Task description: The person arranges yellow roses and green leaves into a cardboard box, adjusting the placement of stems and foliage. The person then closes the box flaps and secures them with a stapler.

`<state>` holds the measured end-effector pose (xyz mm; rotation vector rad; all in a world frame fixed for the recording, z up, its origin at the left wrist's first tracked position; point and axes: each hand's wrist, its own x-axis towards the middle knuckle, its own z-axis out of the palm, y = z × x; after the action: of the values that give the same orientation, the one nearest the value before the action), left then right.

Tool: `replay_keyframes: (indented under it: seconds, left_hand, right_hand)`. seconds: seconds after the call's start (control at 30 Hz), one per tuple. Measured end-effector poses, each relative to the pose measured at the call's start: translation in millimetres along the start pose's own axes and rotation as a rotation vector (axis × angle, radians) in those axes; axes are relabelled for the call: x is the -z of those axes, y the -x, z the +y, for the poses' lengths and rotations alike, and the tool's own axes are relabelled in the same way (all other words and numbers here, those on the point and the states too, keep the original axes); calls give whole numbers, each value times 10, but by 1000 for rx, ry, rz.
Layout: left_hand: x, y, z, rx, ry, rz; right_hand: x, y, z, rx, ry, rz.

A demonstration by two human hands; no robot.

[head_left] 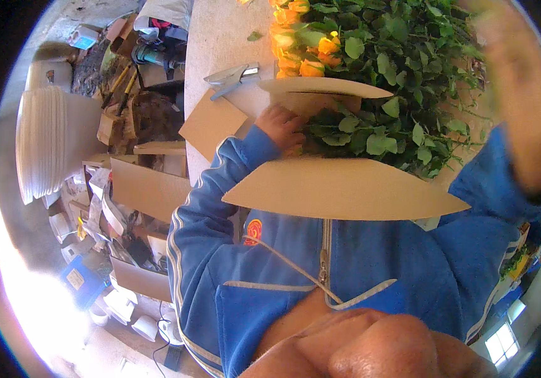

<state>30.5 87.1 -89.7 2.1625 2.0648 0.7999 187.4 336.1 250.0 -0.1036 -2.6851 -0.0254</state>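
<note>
My left hand (281, 130) is curled at the flower end of a leafy rose bunch (381, 142), between two upright cardboard flaps. What its fingers close on is hidden. The near cardboard flap (346, 189) bows across my chest; the far cardboard flap (327, 86) stands beyond the hand. My right hand (504, 38) is raised at the far right, above the stem ends, smeared by motion. Yellow-orange roses (289, 41) with dense green leaves (403, 44) lie in a pile beyond the cardboard.
A grey two-handled hand tool (232, 79) lies on the pale table (214, 38), near a flat cardboard piece (214, 123). Left of the table are stacked white foam-like sheets (50, 142), cardboard boxes (147, 189) and a blue container (81, 281).
</note>
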Motion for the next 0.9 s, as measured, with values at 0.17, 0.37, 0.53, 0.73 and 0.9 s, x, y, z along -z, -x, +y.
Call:
replay_keyframes:
  seconds: [0.17,0.37,0.53,0.73,0.9]
  left_hand:
    - [47,23,35,9,15,6]
    - [41,38,21,32,63,-38]
    - [59,-19,39,2,48,36]
    - [163,-31,133,122,-114,-105]
    - [134,-68,103,79,-90,3]
  right_hand:
    - [-1189,882,-580,-161,-475,-677]
    - [-2695,1257,-561,-334,-769,-450]
    - [-3082,1359,-585,-313,-572,-620]
    - [-3057,1367,-622,-252,-705,-569]
    - [-3154,1329,-630,-196,-607,-558]
